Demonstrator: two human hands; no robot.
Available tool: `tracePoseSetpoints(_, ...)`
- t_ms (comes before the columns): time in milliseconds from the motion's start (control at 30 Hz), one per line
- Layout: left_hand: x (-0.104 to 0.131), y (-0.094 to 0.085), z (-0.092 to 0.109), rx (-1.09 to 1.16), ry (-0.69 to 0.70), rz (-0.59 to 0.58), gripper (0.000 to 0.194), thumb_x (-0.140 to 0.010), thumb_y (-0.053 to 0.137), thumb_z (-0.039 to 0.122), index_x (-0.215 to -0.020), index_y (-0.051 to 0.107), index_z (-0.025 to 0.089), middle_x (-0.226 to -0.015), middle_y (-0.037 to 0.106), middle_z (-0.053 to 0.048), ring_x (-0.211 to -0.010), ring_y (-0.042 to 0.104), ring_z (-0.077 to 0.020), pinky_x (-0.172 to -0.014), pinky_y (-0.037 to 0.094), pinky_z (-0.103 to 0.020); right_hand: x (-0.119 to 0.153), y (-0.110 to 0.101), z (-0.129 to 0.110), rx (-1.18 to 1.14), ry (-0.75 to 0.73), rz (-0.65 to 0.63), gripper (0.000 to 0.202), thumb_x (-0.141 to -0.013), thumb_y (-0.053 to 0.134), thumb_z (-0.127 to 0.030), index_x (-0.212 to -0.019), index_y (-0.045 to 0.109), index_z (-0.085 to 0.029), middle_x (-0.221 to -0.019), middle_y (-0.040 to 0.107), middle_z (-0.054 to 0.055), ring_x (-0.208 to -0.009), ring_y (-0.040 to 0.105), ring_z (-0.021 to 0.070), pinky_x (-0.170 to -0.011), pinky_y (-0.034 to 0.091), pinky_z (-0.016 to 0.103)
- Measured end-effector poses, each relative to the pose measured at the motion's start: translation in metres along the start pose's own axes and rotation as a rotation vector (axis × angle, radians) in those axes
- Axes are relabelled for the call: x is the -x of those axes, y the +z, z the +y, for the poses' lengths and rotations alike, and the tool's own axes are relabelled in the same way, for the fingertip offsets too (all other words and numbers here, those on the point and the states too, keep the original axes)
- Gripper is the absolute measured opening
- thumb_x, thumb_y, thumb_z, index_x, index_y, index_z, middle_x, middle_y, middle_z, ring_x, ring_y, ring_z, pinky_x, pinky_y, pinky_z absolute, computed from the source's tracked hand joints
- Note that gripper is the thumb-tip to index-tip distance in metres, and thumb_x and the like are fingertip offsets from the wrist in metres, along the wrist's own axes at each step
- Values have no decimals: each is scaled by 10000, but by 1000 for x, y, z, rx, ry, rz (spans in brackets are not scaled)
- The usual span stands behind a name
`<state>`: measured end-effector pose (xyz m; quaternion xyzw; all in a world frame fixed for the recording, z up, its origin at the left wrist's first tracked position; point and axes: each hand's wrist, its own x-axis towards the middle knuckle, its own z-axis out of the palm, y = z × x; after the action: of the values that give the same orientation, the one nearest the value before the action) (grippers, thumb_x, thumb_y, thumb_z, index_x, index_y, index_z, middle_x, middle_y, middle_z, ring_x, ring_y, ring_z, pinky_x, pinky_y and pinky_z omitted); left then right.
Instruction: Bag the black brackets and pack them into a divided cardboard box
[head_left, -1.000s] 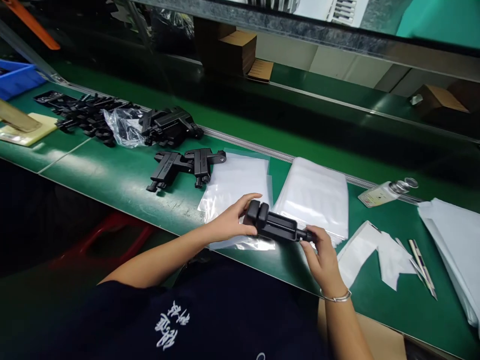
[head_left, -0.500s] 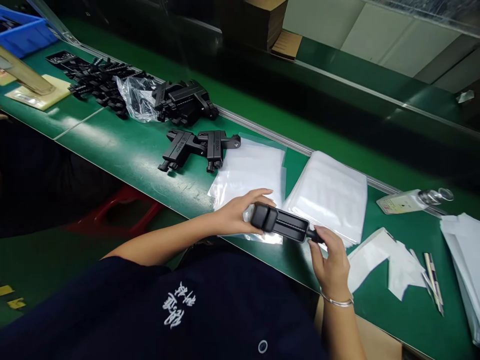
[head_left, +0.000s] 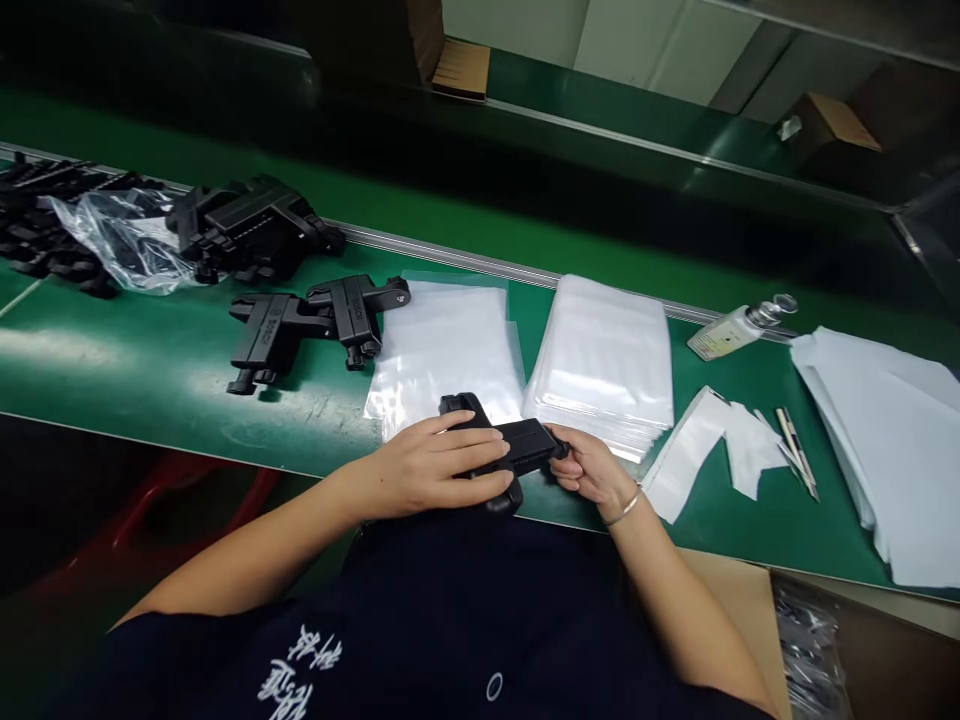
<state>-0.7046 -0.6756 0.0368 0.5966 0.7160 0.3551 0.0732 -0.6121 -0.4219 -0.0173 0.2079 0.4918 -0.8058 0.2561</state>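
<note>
A black plastic clamp bracket (head_left: 531, 443) is held between both hands above the table's front edge. My left hand (head_left: 439, 465) lies over its wider end with the fingers wrapped across it. My right hand (head_left: 589, 465) pinches the small knob at the other end, fingers curled. Behind my left hand are flat clear plastic bags (head_left: 450, 345). A thicker stack of plastic bags (head_left: 607, 355) lies just beyond my right hand. Two similar brackets, one on the left (head_left: 266, 335) and one beside it (head_left: 352, 310), lie left of the bags, with lettering on them.
More black brackets (head_left: 259, 225) are heaped at the left, beside a crumpled clear bag (head_left: 124, 240). Rightward are a bottle (head_left: 727, 333), white paper strips (head_left: 690, 450), pens (head_left: 796, 452) and a paper stack (head_left: 892, 440). A red stool (head_left: 142, 510) stands below the table.
The bracket has been turned over, and my left hand has moved from gripping its end to lying across it. My right hand keeps its knob end. The view has swung to the right.
</note>
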Motion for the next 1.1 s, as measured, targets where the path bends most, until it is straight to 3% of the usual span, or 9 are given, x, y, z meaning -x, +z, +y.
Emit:
tracePoseSetpoints(67, -1, 1, -1, 43, -38, 79, 261, -832, 639, 318, -1092, 655, 306, -1118, 707, -58, -1058, 656, -231, -982, 476, -411, -1, -1, 5, 25, -108, 50, 483, -861, 481, -592, -1044, 624, -169, -401, 245, -119, -364, 167, 66, -353, 265, 182)
tracePoseSetpoints(133, -1, 4, -3, 116, -199, 245, 420, -749, 726, 391, -1131, 618, 255, -1096, 693, -83, -1015, 657, -250, -904, 514, -386, 6, 1, 6, 176, -400, 183, 554, -903, 395, -625, -1175, 600, -190, -492, 406, -71, -412, 352, 94, -453, 418, 233)
tracePoseSetpoints(200, 0, 7, -4, 221, -410, 386, 530, -697, 761, 441, -1149, 583, 228, -1094, 667, -83, -981, 648, -253, -846, 528, -362, 18, 5, 5, 469, -727, 323, 493, -911, 442, -583, -1219, 588, -227, -757, 599, 16, -652, 567, 150, -654, 519, 311)
tracePoseSetpoints(300, -2, 10, -4, 416, -577, 446, 583, -686, 746, 500, -1161, 555, 220, -1056, 640, -64, -932, 635, -246, -785, 526, -339, 34, 10, -2, 863, -989, 386, 289, -922, 519, -422, -1127, 628, -249, -1016, 640, 71, -935, 608, 213, -815, 518, 369)
tracePoseSetpoints(400, -4, 11, 0, 468, -603, 448, 616, -657, 764, 494, -1163, 544, 221, -1036, 627, -55, -923, 621, -244, -783, 515, -339, 38, 10, -5, 889, -951, 397, 218, -943, 498, -349, -1096, 619, -252, -969, 645, 49, -882, 614, 188, -793, 515, 346)
tracePoseSetpoints(567, -7, 12, 1, 457, -609, 466, 621, -619, 805, 463, -1133, 559, 217, -1054, 621, -52, -936, 604, -238, -799, 495, -329, 32, 4, -2, 620, -762, 373, 378, -901, 552, -470, -1202, 550, -242, -911, 617, 34, -783, 604, 166, -737, 531, 328)
tracePoseSetpoints(667, -10, 18, -5, 605, -643, 556, 609, -679, 749, 544, -1147, 558, 203, -999, 618, -46, -920, 588, -224, -779, 478, -308, 30, -1, 0, 482, -803, 326, 545, -902, 463, -599, -1313, 478, -241, -1085, 625, 91, -971, 620, 211, -825, 549, 381)
tracePoseSetpoints(767, -14, 23, -9, 696, -637, 624, 565, -717, 721, 563, -1125, 576, 199, -988, 609, -40, -919, 568, -204, -788, 455, -289, 28, -1, 4, 485, -853, 339, 479, -907, 495, -558, -1268, 530, -244, -1224, 605, 103, -1145, 577, 237, -984, 488, 434)
tracePoseSetpoints(1100, -24, 26, -4, 757, -640, 644, 556, -700, 738, 566, -1082, 582, 194, -977, 595, -32, -930, 543, -203, -809, 432, -291, 22, 13, 9, 459, -936, 401, 336, -893, 591, -407, -1181, 612, -237, -1217, 630, 88, -1155, 585, 239, -1025, 463, 442)
